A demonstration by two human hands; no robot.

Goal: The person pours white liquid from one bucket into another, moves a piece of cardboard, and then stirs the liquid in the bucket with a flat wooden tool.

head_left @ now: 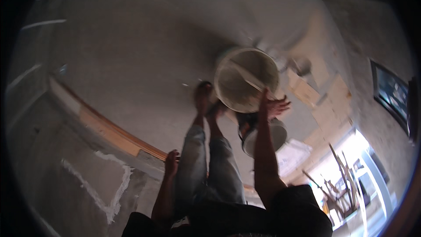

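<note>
My right hand [275, 106] reaches out with its fingers spread and nothing in them. It is at the near right rim of a large round tub [223, 98], which stands on the floor in front of my feet. A pale straight stick or bar [251, 78] lies slantwise across the inside of the tub; whether my hand touches it I cannot tell. Under my right forearm stands a smaller whitish bucket [279, 135], partly hidden. My left hand [171, 163] hangs beside my left leg, its fingers loose and slightly blurred, with nothing seen in it.
Beyond the tub at right are a small round container [301, 66] and light boards or sheets [331, 105] on the floor. An orange-brown wooden strip [107, 132] edges the floor at left. A bright doorway at lower right holds a tangle of wooden pieces [344, 184].
</note>
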